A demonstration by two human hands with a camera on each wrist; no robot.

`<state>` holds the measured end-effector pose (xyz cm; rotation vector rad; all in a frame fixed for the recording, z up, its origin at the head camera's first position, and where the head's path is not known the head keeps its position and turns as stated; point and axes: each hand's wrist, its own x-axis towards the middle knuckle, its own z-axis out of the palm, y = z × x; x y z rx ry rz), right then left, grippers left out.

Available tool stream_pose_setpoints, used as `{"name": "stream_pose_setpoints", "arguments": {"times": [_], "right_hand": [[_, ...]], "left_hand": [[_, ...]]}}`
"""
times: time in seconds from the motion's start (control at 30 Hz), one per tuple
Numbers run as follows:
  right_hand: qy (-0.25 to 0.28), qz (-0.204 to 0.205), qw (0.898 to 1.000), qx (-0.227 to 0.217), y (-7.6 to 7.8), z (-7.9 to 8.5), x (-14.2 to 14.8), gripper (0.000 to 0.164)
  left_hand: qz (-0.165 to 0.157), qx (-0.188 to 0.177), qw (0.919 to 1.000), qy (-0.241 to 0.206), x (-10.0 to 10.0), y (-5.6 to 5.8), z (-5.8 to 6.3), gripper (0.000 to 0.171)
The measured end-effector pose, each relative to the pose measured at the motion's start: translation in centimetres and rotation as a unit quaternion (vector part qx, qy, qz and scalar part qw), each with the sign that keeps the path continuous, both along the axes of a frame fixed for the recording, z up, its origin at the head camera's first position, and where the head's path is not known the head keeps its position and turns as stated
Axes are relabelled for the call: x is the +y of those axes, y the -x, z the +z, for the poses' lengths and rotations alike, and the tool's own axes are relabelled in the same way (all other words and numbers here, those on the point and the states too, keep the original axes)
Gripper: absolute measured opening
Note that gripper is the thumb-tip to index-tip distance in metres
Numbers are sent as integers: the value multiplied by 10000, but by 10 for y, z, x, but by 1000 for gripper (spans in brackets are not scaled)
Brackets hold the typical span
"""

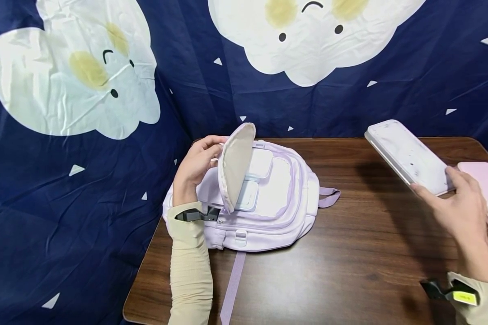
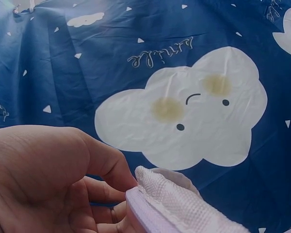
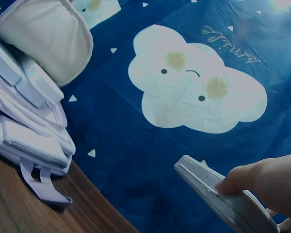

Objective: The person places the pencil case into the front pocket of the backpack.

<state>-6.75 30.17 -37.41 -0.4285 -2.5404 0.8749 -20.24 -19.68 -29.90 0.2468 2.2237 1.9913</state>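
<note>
A white and lilac backpack (image 1: pixel 305 216) lies on the table with its front pocket unzipped. My left hand (image 1: pixel 197 162) pinches the edge of the pocket's rounded flap (image 1: pixel 240 162) between thumb and fingers and holds it raised; the left wrist view shows the flap's lilac edge (image 2: pixel 143 208) at the fingertips. Two small pale boxes (image 1: pixel 260 163) sit in the pocket opening, under the flap. Off to the right, my right hand (image 1: pixel 461 210) grips one end of a flat white rectangular case (image 1: pixel 410 155) with rounded corners and dark marks on top. The case is tilted above the table.
A pink rounded flat object (image 1: pixel 484 180) lies at the table's right edge, partly behind my right hand. Lilac straps (image 1: pixel 232 284) trail from the backpack over the brown wooden table (image 1: pixel 349 262). A dark blue cloth with clouds (image 1: pixel 187 54) hangs behind and at the left.
</note>
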Motion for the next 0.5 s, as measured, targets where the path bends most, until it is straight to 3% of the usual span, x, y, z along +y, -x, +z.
{"name": "stream_pose_setpoints", "arguments": {"times": [0.5], "right_hand": [[-147,396,9980,481,-1,6,-18,76]], "left_hand": [[-35,39,10000,7,3,0,1,23]]}}
